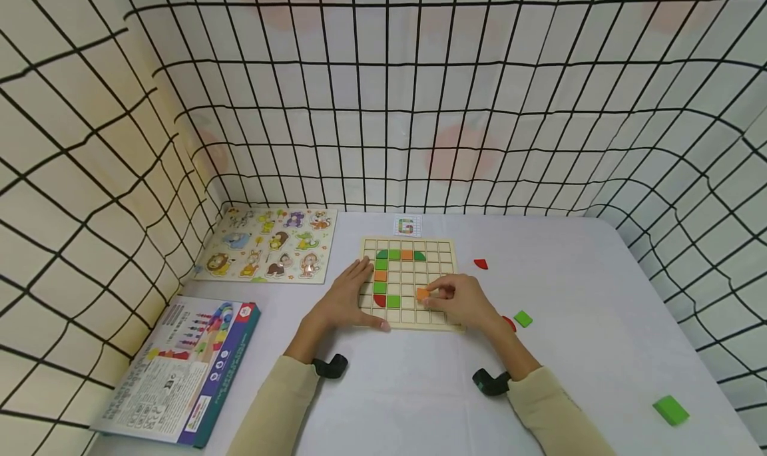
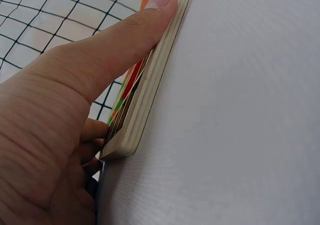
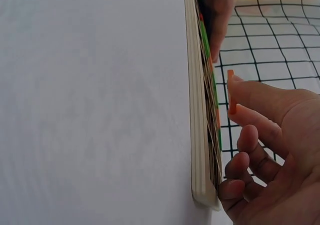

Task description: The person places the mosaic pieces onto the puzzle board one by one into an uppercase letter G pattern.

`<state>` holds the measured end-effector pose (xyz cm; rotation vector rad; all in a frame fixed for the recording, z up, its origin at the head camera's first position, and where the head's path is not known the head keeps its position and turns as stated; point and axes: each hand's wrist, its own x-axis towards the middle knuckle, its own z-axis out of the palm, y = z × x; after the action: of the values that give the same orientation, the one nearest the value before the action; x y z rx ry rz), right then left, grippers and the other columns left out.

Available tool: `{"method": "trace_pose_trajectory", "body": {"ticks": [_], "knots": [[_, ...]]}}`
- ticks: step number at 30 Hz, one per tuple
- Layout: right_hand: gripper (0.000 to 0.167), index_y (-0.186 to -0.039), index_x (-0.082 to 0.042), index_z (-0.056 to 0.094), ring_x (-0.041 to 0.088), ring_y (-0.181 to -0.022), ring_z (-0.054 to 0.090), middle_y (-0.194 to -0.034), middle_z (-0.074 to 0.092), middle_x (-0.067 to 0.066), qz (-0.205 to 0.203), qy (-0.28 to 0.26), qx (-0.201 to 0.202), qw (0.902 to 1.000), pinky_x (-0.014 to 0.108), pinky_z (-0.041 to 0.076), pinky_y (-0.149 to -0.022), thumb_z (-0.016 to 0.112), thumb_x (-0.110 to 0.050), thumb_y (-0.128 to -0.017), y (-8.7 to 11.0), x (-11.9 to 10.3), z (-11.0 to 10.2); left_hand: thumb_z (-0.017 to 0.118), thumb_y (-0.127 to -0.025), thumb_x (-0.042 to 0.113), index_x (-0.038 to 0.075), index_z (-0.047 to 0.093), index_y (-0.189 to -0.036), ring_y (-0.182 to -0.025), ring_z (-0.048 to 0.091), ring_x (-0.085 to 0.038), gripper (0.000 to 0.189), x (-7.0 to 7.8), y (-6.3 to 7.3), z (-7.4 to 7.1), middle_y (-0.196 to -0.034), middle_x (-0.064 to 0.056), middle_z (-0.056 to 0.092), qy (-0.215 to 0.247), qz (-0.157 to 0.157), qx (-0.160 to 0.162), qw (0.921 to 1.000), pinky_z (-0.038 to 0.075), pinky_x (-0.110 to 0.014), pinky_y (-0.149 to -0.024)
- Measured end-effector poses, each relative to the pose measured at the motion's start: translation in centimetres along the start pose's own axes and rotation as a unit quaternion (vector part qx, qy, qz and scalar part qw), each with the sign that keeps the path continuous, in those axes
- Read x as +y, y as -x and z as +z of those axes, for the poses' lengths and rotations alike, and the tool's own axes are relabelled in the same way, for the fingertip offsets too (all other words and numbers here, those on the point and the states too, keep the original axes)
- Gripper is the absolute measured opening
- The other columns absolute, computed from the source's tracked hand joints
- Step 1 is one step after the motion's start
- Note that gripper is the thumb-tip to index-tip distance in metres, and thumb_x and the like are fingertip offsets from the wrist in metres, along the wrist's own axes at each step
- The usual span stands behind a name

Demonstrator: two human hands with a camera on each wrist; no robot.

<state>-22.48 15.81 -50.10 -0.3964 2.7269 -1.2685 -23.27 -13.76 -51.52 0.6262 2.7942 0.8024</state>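
Observation:
A wooden grid board (image 1: pixel 440 316) lies on the table, with green, orange and red tiles set along its back, left and front-left cells. My left hand (image 1: pixel 345 301) rests at its left side, fingers spread along that edge. In the left wrist view the thumb (image 2: pixel 120 40) lies straight across the front rim. Between thumb and fingertip, my right hand (image 1: pixel 460 301) pinches an orange square tile (image 1: pixel 422 295) over the board's middle right. The right wrist view shows this tile (image 3: pixel 232 92) edge-on, apart from the board surface; the other fingers are loosely curled.
Behind the board lies a small pattern card (image 1: pixel 408 226). To the right are a red quarter-round tile (image 1: pixel 481 264), a green square tile (image 1: pixel 523 319), another red piece (image 1: pixel 510 323) partly behind the wrist, and a green block (image 1: pixel 671 411). An animal puzzle (image 1: pixel 263 246) and a box (image 1: pixel 180 369) lie left.

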Motion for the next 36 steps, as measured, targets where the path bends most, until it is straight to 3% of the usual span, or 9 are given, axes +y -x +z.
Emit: {"method": "trace_pose_trajectory", "body": {"ticks": [6,16,36], "knots": [[0.022,-0.104,-0.019,0.081,0.015,-0.071,0.052,-0.070,0.056,-0.001,-0.002,-0.014,-0.014,0.9998,0.022,0.039,-0.058,0.087,-0.029,-0.085,-0.1,-0.9,0.8,0.090,-0.061,0.069,0.010,0.021,-0.166,-0.162,0.007,-0.029,0.138,-0.1,0.0,0.0,-0.175,-0.005,0.010,0.001,-0.001,0.003,1.0000,0.016,-0.053,-0.130],[0.022,-0.105,-0.017,0.081,0.013,-0.067,0.051,-0.070,0.057,-0.002,-0.014,0.018,-0.017,0.9996,0.022,0.037,-0.058,0.086,-0.025,-0.085,-0.3,-1.3,2.1,0.088,-0.060,0.073,0.013,0.019,-0.166,-0.163,0.005,-0.026,0.140,0.0,-0.2,0.0,-0.175,-0.001,0.008,-0.002,-0.010,-0.001,0.9999,0.014,-0.051,-0.131],[0.025,-0.108,-0.019,0.082,0.014,-0.067,0.050,-0.070,0.057,-0.002,-0.001,0.035,-0.020,0.9992,0.022,0.036,-0.055,0.086,-0.028,-0.086,-0.1,-1.8,2.4,0.088,-0.060,0.073,0.013,0.018,-0.166,-0.163,0.005,-0.025,0.140,-0.2,-0.3,0.2,-0.175,-0.002,0.009,0.002,-0.009,0.001,1.0000,0.014,-0.051,-0.131]]}}
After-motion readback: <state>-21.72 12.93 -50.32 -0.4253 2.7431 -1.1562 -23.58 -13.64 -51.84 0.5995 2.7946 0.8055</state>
